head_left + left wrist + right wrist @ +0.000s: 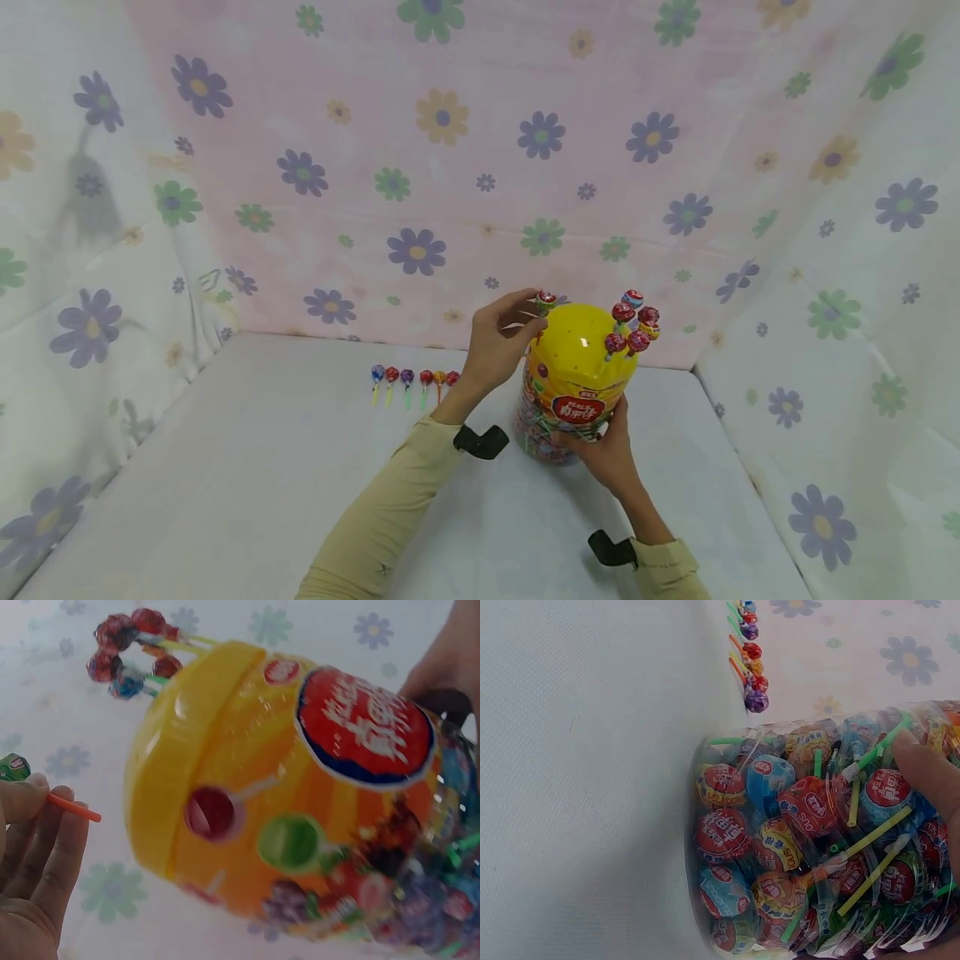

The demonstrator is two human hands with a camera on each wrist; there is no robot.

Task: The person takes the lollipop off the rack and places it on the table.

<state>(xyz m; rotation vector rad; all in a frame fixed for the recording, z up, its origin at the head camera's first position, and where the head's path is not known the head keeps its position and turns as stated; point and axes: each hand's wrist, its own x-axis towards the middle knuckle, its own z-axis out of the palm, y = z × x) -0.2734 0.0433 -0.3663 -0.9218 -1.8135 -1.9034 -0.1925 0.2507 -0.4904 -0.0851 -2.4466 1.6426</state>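
Note:
A clear jar (534, 437) of wrapped lollipops, with a domed yellow lid (573, 329), stands on the table tilted a little. My right hand (611, 458) grips its lower side, thumb on the front below the red label. Several lollipops (623, 312) stick up from the right side of the lid by their sticks. Left of the lid, my left hand (491, 342) pinches one lollipop (546, 298) between thumb and fingers. In the left wrist view its orange stick (73, 805) points toward the lid, with a gap between them. Through the jar wall, the right wrist view shows many wrapped lollipops (814, 806).
A row of several lollipops (392, 375) lies on the white table (262, 467), left of the jar near the back edge, sticks toward me. Flower-print cloth (480, 167) hangs at the back and both sides.

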